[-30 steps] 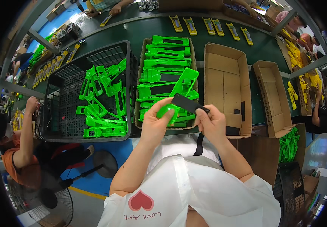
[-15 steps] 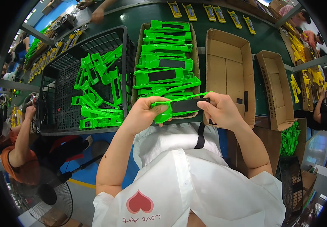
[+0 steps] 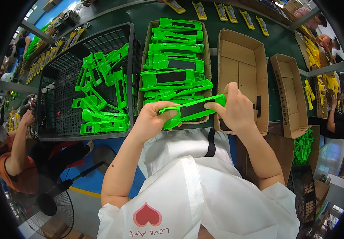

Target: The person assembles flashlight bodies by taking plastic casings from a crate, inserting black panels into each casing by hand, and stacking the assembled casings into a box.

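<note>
Over the near end of the cardboard tray (image 3: 208,47) full of green parts, both hands hold one long green part with a black strip (image 3: 192,109). The left hand (image 3: 152,121) is curled tight around its left end. The right hand (image 3: 236,108) grips the right end, fingers pressing on the strip.

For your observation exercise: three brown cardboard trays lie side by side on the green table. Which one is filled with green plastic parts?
The leftmost cardboard tray, beside the black wire basket. It holds stacked green parts with black strips; the middle tray and right tray show bare bottoms.
</note>
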{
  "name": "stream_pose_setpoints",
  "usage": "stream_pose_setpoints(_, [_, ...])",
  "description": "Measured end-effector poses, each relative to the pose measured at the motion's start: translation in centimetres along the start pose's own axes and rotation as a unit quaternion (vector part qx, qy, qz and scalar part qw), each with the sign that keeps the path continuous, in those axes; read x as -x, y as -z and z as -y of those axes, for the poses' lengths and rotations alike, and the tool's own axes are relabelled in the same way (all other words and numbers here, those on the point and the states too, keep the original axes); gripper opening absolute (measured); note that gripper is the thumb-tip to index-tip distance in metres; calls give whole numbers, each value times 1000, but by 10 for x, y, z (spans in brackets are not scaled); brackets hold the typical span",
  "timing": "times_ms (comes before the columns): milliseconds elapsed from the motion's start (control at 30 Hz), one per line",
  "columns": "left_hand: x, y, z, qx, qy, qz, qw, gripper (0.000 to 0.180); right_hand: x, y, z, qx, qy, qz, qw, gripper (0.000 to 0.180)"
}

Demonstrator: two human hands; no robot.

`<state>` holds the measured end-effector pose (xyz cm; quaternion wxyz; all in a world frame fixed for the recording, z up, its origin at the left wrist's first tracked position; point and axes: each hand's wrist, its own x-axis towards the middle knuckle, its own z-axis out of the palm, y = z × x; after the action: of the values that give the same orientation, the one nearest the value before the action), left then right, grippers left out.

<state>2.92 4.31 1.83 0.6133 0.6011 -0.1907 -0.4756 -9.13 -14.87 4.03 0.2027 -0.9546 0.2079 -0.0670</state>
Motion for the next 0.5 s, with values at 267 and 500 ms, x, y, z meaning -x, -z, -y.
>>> stream_pose_setpoints(267, [7,-9,-6,-81,26,-43,995,17,5,-9,-5,-282,-113,104,947,25])
stream_pose_setpoints(500, [-2,-22,-15,-615,-167,-73,767,23,15,-26,-2,-293,-47,43,954,27])
